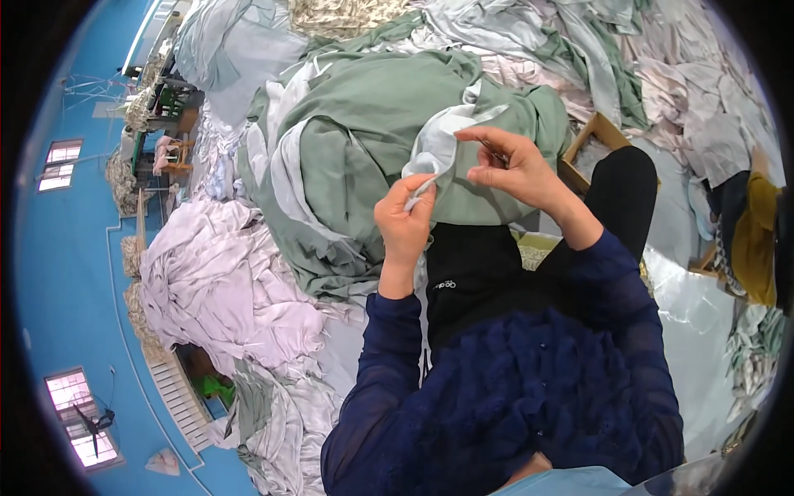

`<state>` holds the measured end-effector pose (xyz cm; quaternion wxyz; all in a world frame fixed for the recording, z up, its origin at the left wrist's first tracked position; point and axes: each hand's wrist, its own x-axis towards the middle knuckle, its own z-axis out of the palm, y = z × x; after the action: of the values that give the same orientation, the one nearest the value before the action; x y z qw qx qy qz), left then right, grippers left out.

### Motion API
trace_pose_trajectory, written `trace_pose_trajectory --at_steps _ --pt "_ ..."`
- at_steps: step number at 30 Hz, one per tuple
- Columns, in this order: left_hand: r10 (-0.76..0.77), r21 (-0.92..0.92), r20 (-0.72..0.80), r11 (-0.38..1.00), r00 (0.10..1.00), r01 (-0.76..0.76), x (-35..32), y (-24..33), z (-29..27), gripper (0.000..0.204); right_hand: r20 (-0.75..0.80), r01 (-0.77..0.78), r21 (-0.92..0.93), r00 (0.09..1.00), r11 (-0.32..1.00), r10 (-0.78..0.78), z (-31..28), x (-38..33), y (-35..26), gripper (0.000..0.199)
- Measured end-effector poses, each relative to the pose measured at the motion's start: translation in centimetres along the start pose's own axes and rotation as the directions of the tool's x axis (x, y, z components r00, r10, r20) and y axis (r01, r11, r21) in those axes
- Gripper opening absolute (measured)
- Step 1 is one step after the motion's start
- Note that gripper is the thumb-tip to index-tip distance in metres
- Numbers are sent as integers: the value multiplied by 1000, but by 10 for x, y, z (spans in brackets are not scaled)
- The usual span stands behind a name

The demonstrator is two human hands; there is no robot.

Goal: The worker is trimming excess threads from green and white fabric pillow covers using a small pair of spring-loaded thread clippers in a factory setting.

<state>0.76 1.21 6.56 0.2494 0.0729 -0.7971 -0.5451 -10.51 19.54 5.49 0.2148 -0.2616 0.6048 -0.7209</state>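
My left hand (404,223) pinches the edge of a pale, whitish-blue cloth strip (437,142) between thumb and fingers. The strip rises from a large heap of sage-green fabric (389,95) in front of my knees. Just right of the strip, my right hand (531,169) is raised, with its index finger reaching toward the strip and its thumb apart below. The other fingers curl inward around something small and dark that I cannot make out. White-lined folds (291,178) show along the left side of the green heap.
A lilac fabric pile (236,281) lies to the left, with striped pale cloth (289,426) nearer. An open cardboard box (589,142) stands beside my right knee. More pale fabric (686,91) heaps at the far right, near a mustard cloth (761,240). A blue wall (58,281) runs along the left.
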Motion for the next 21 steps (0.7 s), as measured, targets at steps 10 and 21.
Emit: trace_pose_trajectory --at_steps 10,21 --pt "195 106 59 974 979 -200 -10 -2 13 15 37 300 -508 944 807 -328 8 -8 12 17" --pt "547 182 46 818 836 -545 -13 -29 27 30 -28 177 -531 974 829 -226 12 -43 3 24"
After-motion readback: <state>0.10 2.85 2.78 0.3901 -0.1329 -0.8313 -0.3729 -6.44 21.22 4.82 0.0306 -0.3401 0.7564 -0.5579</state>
